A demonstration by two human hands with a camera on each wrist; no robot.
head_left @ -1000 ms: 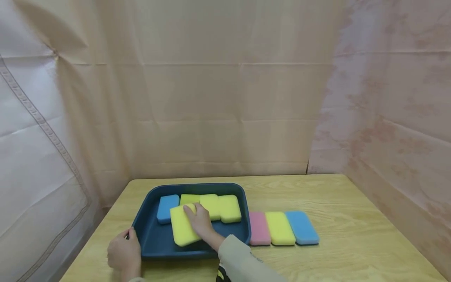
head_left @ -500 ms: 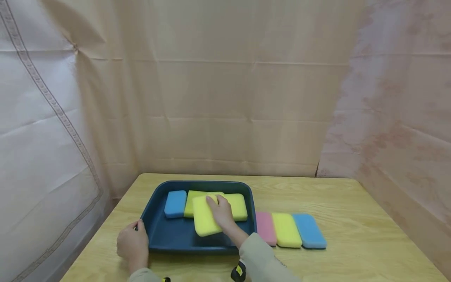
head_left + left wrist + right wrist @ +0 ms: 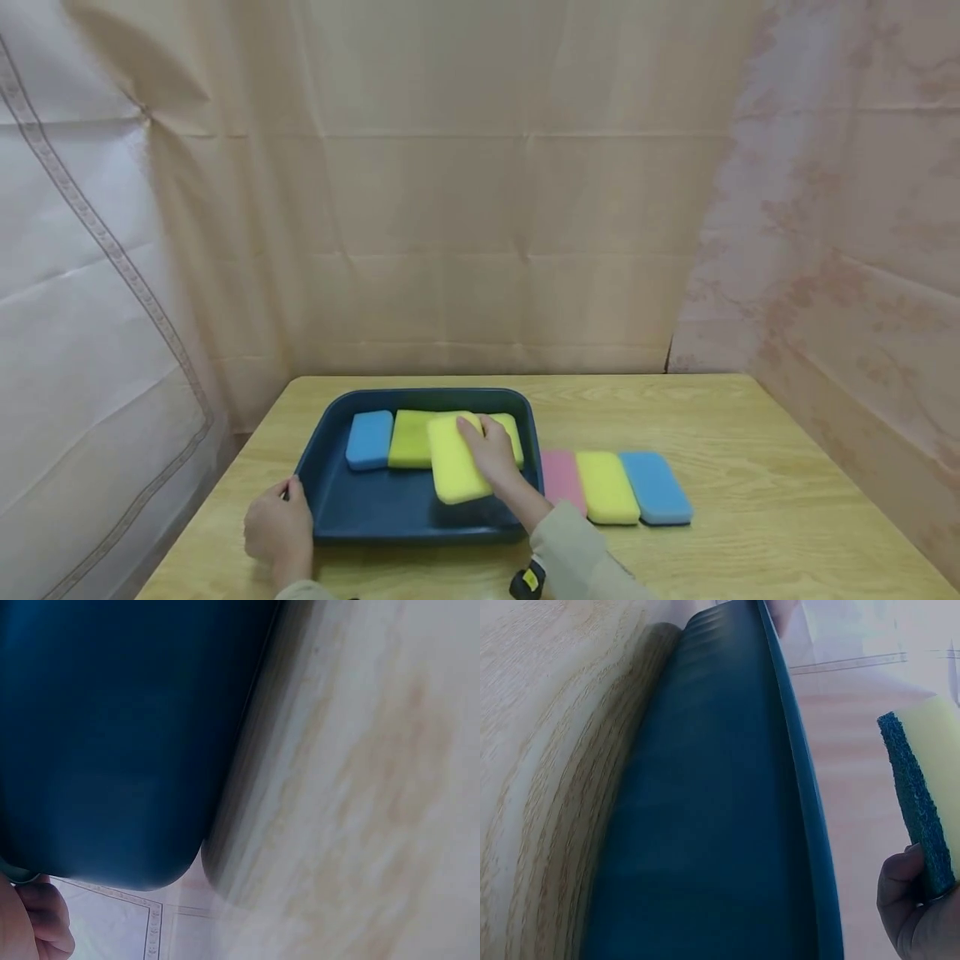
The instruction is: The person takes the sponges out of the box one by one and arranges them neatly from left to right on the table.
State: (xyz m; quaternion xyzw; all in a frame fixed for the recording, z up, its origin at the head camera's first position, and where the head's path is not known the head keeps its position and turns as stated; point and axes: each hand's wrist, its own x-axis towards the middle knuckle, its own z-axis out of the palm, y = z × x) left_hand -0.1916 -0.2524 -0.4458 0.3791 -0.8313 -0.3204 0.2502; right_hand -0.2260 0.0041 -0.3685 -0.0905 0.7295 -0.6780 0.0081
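Note:
A yellow sponge (image 3: 456,463) is pinched in my right hand (image 3: 495,458) above the right part of the dark blue tray (image 3: 375,508). From the right wrist view, this sponge (image 3: 934,757) has a dark green scouring side, with fingers of the right hand (image 3: 922,915) curled round its lower end. My left hand (image 3: 281,525) grips the tray's left rim; in the left wrist view its fingers (image 3: 49,919) curl at the tray's edge (image 3: 112,787). Inside the tray along the back lie a blue sponge (image 3: 369,440), a yellow-green sponge (image 3: 410,439) and a yellow one (image 3: 507,429), partly hidden.
Right of the tray, a pink sponge (image 3: 562,479), a yellow sponge (image 3: 607,488) and a blue sponge (image 3: 656,488) lie side by side on the wooden table (image 3: 720,467). Cloth curtains (image 3: 450,208) hang behind and at both sides.
The right hand has moved rightward over the tray with its sponge, raised from among the other sponges. The left hand keeps its grip on the rim. The head view has shifted slightly.

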